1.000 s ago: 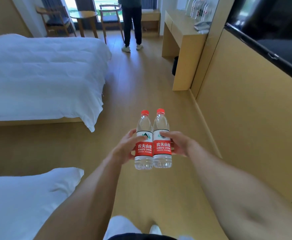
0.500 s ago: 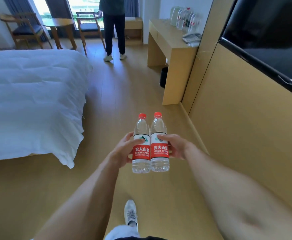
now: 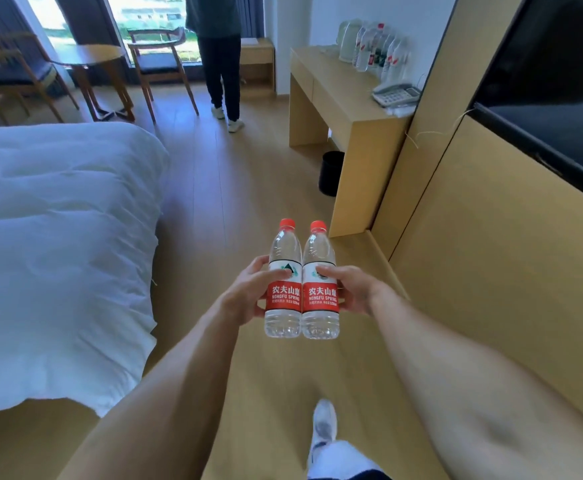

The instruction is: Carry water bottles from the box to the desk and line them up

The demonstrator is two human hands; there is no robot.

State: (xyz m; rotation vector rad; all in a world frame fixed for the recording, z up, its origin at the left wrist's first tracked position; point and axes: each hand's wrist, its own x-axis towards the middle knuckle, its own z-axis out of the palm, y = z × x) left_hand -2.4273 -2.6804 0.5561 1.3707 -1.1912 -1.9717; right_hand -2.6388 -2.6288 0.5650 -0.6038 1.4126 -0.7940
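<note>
Mid-carry: left hand grips one bottle, right hand grips the other, upright, touching. Desk sits well ahead-right; next, probably add them to the row there.

Hotel-type bedroom. Evidence: bed with white duvet left of the fingers; built-in wooden desk ahead and right of them, carrying a corded telephone, a kettle and a row of water bottles; wall-mounted TV far right; two armchairs and round table by the curtained window.
</note>
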